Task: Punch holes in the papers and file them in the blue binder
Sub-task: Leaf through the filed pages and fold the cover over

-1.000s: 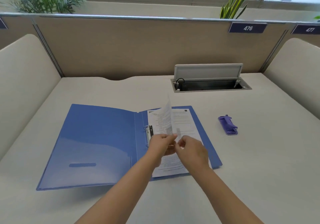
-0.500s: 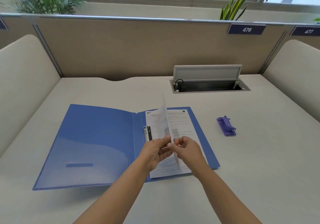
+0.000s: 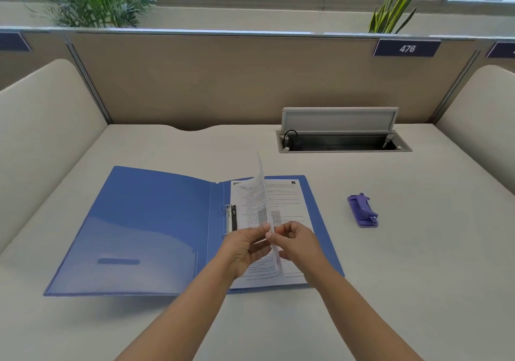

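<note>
The blue binder lies open and flat on the desk, its metal rings at the spine. Printed papers rest on its right half. One sheet stands almost on edge above them, curving upward. My left hand and my right hand both pinch this sheet at its near lower part, fingertips almost touching. A purple hole punch sits on the desk to the right of the binder, apart from both hands.
A cable well with its grey lid raised is set into the desk behind the binder. Padded partitions close the left, right and back sides. Plants stand on the sill beyond.
The held sheet has swung from tilting left to standing nearly on edge, and both hands have shifted slightly right while keeping their pinch.
</note>
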Available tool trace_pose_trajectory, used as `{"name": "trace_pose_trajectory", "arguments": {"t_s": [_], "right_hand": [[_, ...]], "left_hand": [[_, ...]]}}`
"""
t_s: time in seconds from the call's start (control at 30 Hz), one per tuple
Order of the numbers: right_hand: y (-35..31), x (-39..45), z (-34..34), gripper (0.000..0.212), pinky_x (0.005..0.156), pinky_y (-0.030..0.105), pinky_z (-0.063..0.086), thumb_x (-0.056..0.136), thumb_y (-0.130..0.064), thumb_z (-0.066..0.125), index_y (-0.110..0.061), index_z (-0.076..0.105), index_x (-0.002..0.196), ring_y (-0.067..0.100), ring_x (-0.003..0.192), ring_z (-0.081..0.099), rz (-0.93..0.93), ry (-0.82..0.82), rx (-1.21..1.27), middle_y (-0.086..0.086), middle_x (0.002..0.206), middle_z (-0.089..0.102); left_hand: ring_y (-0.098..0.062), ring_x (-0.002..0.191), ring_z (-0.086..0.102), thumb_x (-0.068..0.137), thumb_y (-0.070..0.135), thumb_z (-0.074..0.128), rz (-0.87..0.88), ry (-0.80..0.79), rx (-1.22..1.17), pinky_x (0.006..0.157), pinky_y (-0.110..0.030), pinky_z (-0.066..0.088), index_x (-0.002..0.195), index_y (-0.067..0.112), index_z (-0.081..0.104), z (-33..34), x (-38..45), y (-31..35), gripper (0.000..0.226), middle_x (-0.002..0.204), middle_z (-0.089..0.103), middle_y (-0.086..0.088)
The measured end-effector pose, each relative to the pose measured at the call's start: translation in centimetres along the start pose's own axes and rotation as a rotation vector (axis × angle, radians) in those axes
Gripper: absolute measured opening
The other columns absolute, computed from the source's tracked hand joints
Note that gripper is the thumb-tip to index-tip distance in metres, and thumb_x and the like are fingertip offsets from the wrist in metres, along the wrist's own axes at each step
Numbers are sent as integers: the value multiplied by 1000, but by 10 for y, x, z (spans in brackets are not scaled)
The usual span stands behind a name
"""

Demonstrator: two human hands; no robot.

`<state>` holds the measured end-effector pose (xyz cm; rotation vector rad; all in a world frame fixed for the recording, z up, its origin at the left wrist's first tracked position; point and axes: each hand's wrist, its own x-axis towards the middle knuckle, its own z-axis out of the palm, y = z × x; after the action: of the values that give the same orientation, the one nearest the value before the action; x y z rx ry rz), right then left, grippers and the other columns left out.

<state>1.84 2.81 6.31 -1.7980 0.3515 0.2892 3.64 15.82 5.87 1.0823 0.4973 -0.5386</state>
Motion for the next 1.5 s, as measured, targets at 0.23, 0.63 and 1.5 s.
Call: {"name": "trace_pose_trajectory", "arguments": {"t_s": [0.23,0.63,1.5], "right_hand": [[1,6,-8,13,64,23,52,89,-17,59,-11,59,101,14,84,60,35,4,-4,1,97,63],[9,29,-40,20,54,23,38,89,-24,57,-11,58,73,14,69,52,-27,200,-361,-2,74,57],[28,62,-56,17,58,29,32,87,-12,51,-7,46,72,20,65,43,76,184,-330,11,73,48]], "left_hand": [[-23,71,70,85,-3,59,27,54,36,55,-29,59,100,1,61,4,1,-3,16,89,71,-16],[-22,62,61,69,3,78,217,259,339,55,-26,51,58,6,50,9,4,16,30,71,63,-10],[-28,59,48,76,16,73,125,886,954,57,-31,34,56,9,43,-174,-35,80,37,64,54,-16]]}}
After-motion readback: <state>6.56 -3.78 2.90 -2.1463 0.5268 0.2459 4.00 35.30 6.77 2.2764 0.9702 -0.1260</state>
